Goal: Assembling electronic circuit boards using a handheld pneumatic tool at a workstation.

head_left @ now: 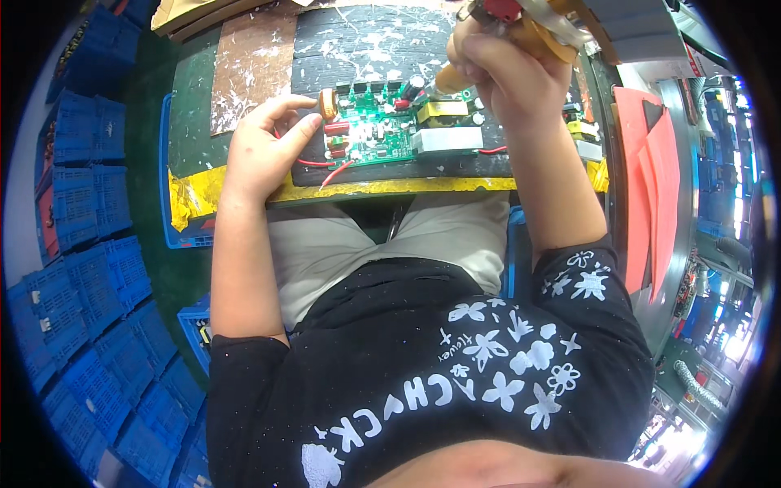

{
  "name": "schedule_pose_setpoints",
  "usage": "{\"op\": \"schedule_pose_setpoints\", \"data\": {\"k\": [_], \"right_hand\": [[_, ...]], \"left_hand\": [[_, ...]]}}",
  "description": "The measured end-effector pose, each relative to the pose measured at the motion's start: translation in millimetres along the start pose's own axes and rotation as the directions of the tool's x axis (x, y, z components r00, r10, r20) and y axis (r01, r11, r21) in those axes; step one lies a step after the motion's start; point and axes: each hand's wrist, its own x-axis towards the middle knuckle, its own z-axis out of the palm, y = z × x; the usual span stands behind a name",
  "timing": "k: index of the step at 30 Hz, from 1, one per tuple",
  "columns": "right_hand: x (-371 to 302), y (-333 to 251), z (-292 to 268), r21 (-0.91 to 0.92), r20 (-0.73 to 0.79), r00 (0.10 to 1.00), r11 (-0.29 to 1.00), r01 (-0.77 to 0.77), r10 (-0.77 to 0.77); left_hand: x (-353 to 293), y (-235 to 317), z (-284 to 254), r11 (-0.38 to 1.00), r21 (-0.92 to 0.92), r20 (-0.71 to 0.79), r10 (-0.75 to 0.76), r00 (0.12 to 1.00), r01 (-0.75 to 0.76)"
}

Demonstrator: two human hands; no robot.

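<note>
A green circuit board [381, 137] lies on the dark work surface before me, carrying a copper-wound coil [328, 104], red parts, a yellow transformer [443, 111] and a silver-grey heat sink [446, 141]. My left hand [267, 145] curls its thumb and forefinger against the board's left end, by the coil, steadying it. Wrapped round a yellow-and-red glue gun [538, 34], my right hand [519, 77] holds it above the board's far right part. The tan nozzle points down-left at the tall capacitors; whether its tip touches them I cannot tell. Red wires [335, 172] stick out of the board's near-left corner.
Yellow tape [358, 189] edges the worn, white-streaked bench. More parts [582, 130] lie beyond my right forearm. Pink-red sheets [649, 175] hang at the right, cardboard [191, 15] sits at the far left, and blue crates [85, 195] stack along the left.
</note>
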Motion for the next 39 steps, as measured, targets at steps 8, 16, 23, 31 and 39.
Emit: {"op": "schedule_pose_setpoints", "data": {"k": [8,16,23,31,39], "right_hand": [[18.0,4.9,-10.1,0.136,0.026,0.996,0.987,0.080,-0.085],[25.8,3.2,-5.2,0.062,0.077,0.997,0.998,-0.007,0.002],[32.4,-2.2,-12.2,0.061,0.130,0.988,0.994,-0.093,0.084],[23.3,-20.1,-36.7,0.150,0.217,0.976,0.988,-0.038,0.005],[2.4,-9.1,-48.7,0.455,0.244,0.964,0.890,-0.021,-0.102]], "left_hand": [[-0.9,9.2,0.9,0.999,-0.026,0.019,-0.026,0.999,0.027],[-2.3,8.2,2.1,0.997,-0.056,-0.004,-0.049,0.999,0.049],[-0.6,8.2,2.4,0.999,-0.032,-0.020,-0.032,0.999,0.031],[-0.5,8.7,2.4,0.998,-0.045,-0.014,-0.048,0.999,0.047],[0.3,1.0,-0.3,0.995,-0.068,-0.023,-0.074,0.997,0.072]]}}
